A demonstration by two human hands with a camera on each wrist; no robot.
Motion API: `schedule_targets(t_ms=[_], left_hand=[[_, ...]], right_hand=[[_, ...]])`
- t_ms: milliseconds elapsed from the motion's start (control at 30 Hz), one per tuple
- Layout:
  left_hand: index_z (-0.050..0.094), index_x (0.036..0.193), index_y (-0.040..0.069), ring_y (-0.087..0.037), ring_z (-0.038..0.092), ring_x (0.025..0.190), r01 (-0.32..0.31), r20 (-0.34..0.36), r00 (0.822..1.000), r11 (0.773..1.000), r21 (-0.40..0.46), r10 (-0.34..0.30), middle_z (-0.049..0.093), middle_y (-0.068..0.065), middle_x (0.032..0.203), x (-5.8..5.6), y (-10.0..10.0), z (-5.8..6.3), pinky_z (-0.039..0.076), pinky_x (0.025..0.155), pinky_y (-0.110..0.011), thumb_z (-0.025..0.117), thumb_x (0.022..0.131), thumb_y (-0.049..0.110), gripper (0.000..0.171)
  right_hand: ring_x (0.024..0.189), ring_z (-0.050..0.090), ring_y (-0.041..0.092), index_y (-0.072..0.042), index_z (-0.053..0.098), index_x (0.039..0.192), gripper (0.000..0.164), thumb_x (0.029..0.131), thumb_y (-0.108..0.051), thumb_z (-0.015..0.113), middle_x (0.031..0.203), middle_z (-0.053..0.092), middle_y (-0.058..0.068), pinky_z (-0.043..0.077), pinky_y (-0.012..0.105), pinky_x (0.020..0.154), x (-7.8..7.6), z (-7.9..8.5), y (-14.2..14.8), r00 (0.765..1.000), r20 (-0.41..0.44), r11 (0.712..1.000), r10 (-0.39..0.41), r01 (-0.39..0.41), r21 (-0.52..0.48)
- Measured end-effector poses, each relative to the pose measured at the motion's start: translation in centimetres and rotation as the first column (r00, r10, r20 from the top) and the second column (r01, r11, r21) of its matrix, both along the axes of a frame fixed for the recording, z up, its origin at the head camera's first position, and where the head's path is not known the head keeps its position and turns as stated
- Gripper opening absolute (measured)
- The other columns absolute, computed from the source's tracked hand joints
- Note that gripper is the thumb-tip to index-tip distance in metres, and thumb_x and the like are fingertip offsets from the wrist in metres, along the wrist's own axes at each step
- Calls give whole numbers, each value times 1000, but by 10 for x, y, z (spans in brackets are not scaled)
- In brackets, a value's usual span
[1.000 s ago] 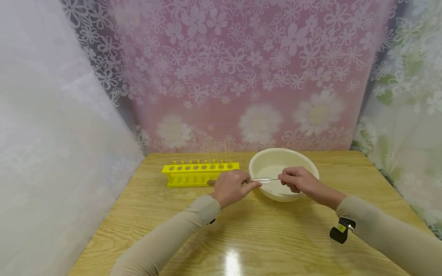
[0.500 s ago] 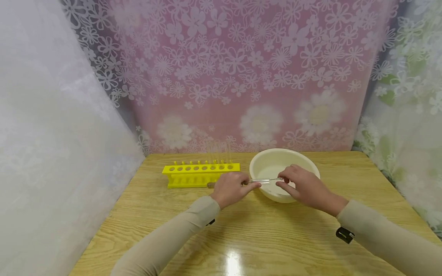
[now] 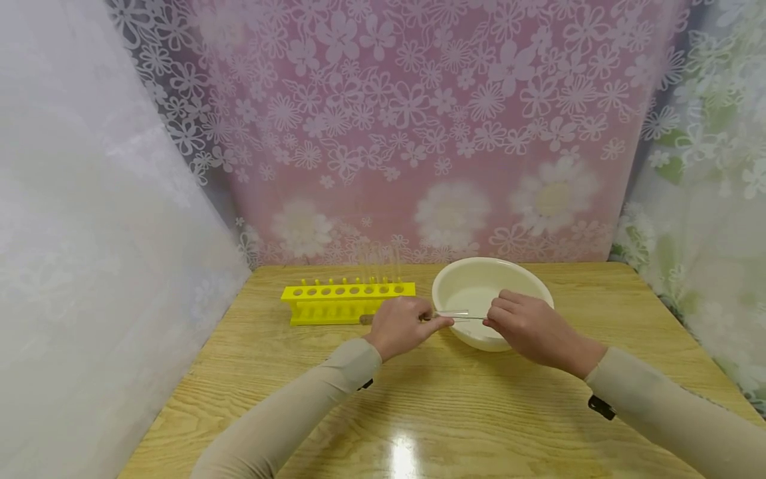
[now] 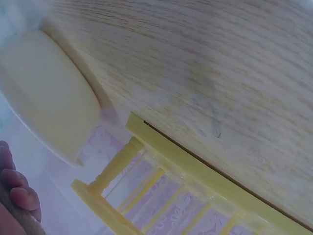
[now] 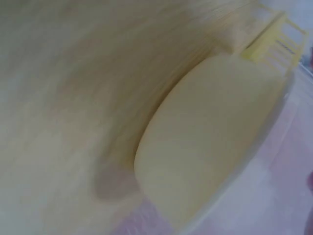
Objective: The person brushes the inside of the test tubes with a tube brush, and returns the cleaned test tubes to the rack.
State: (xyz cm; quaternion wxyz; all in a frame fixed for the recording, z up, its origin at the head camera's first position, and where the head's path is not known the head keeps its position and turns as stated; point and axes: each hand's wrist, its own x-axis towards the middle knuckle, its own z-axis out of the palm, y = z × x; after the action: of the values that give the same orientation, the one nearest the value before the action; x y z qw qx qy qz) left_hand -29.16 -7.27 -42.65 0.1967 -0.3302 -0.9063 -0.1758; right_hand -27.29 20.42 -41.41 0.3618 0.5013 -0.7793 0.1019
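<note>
My left hand (image 3: 402,326) grips a clear glass test tube (image 3: 450,313), lying nearly level, its mouth to the right over the near left rim of a cream basin (image 3: 463,279). Beyond the left side of that hand, brown bristles of a test tube brush (image 3: 366,320) show at the tube's other end. The brush's thin wire (image 3: 475,317) emerges at the mouth, where my right hand (image 3: 532,327) pinches it above the basin. In the left wrist view, only curled fingers (image 4: 22,196) appear at the lower left edge. The right wrist view is blurred and shows mere slivers of a hand.
A yellow test tube rack (image 3: 326,293) stands left of the basin, with several clear tubes (image 3: 396,263) upright in its right end. All rests on a wooden table (image 3: 467,412). Patterned curtains (image 3: 419,133) enclose the back and sides.
My right hand's thumb and fingers spread apart at the wire half a second ago and have closed on it again, the hand turned more knuckles-up. The left hand has stayed in place.
</note>
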Motion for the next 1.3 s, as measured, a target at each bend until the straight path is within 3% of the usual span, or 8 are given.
schedule_targets(t_ms=[200, 367, 567, 667, 767, 967, 1067, 1300], left_hand=[[53, 62, 26, -4, 32, 43, -10, -37, 999, 1000, -8, 10, 42, 11, 52, -2, -2, 1, 23, 41, -19, 59, 93, 65, 50], [52, 62, 26, -3, 31, 42, -14, -91, 996, 1000, -14, 13, 41, 11, 52, -3, -2, 1, 21, 41, -19, 61, 92, 64, 49], [50, 64, 26, -2, 31, 43, -20, -219, 976, 998, -52, 8, 41, 12, 54, -1, -1, -3, 19, 41, -18, 64, 90, 64, 48], [48, 65, 25, -2, 31, 44, -21, -260, 966, 997, -68, 2, 40, 12, 55, 0, 0, -9, 18, 41, -17, 65, 89, 64, 49], [47, 63, 25, -2, 29, 43, -13, -222, 975, 999, -52, 1, 39, 12, 54, 1, 0, -13, 18, 41, -17, 63, 91, 63, 50], [48, 61, 25, -3, 28, 42, -10, -108, 994, 1000, 5, 10, 38, 11, 52, -3, -4, -9, 20, 41, -18, 60, 93, 64, 51], [49, 62, 26, -3, 29, 42, -9, -78, 997, 1000, 17, 10, 39, 12, 52, -6, -6, -7, 21, 41, -18, 58, 93, 65, 51], [50, 63, 26, -3, 27, 43, 0, -58, 998, 1000, 18, 1, 37, 11, 53, -6, -6, -6, 20, 42, -19, 57, 93, 65, 50]], right_hand=[[61, 32, -1, -16, 58, 80, 20, 96, -9, 68, 68, 42, -15, 34, 20, 57, 5, 4, -5, 857, 515, 987, 8, 77, -143], [51, 29, 5, -6, 58, 82, 26, 106, -16, 53, 62, 37, -7, 35, 28, 52, 4, 11, -7, 560, 824, 958, 90, 179, -226], [50, 26, 10, -1, 52, 82, 34, 108, -21, 48, 63, 35, -2, 27, 30, 48, 1, 18, -10, 35, 961, 898, 275, 347, -270], [50, 25, 10, -2, 51, 80, 34, 108, -22, 48, 62, 34, -3, 23, 31, 49, 5, 15, -10, -73, 949, 881, 307, 399, -254], [49, 29, 9, -2, 57, 83, 34, 107, -26, 51, 60, 38, -3, 27, 30, 48, 9, 9, -10, 127, 976, 911, 178, 354, -212], [66, 51, 5, -13, 68, 92, 9, 93, -19, 74, 77, 59, -7, 45, 24, 58, 4, 0, -10, 889, 451, 984, -79, 141, -107], [74, 53, 8, -11, 66, 94, 15, 99, -25, 67, 84, 60, -5, 46, 24, 62, -2, -1, -9, 994, 106, 998, -36, 42, -52], [71, 47, 8, -10, 64, 88, 37, 110, -31, 43, 83, 58, -6, 42, 22, 62, -7, 1, -7, 995, -86, 999, 45, -47, -21]])
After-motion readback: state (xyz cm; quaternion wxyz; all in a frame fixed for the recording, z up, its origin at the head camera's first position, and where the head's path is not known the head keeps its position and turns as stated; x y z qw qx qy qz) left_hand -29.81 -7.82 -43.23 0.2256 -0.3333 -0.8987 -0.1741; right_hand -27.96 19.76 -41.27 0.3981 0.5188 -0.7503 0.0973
